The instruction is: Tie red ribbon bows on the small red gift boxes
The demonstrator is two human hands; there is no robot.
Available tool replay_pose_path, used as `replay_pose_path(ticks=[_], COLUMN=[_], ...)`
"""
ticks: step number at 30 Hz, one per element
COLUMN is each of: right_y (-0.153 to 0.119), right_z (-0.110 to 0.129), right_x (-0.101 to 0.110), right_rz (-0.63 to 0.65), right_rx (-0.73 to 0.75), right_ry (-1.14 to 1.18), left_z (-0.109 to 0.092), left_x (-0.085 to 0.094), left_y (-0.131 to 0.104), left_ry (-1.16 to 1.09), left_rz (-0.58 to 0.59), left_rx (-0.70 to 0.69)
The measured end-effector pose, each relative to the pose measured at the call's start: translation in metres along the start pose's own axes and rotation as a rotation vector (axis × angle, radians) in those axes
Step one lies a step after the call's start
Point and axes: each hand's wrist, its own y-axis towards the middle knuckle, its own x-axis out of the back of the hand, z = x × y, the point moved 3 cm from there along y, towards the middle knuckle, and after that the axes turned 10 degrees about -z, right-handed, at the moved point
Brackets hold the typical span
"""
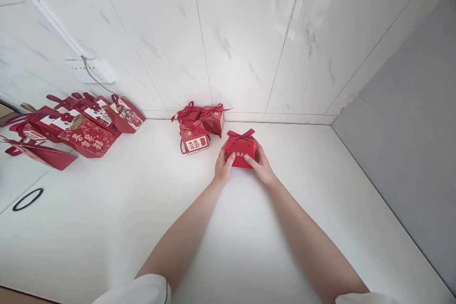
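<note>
A red gift box [241, 146] with gold lettering and a ribbon bow on top is between my two hands, at the middle of the white table. My left hand [223, 165] grips its left side, thumb on the front face. On the other side, my right hand [262, 165] holds it the same way, its thumb also on the front. The fingers behind the box are partly hidden. Just to the left stand three small red gift boxes, the front one [194, 140] with a white label, all with ribbon bows.
Several red gift bags and boxes [89, 137] cluster at the far left by the wall. A black ring [27, 199] lies near the table's left side. Above the bags, a cable runs from a wall socket [89, 71]. A grey panel [409, 118] borders the table on the right.
</note>
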Motion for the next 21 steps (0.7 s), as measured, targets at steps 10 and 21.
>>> replay_pose_path(ticks=[10, 21], right_y=[-0.002, -0.001], right_z=[0.005, 0.003], right_x=[-0.001, -0.001], right_rz=[0.007, 0.001], right_rx=[-0.010, 0.020], right_ry=[-0.017, -0.014], left_z=[-0.013, -0.005], left_x=[-0.002, 0.000], left_y=[-0.004, -0.002], left_ry=[0.002, -0.063], left_rz=[0.001, 0.026], left_rx=[0.009, 0.001])
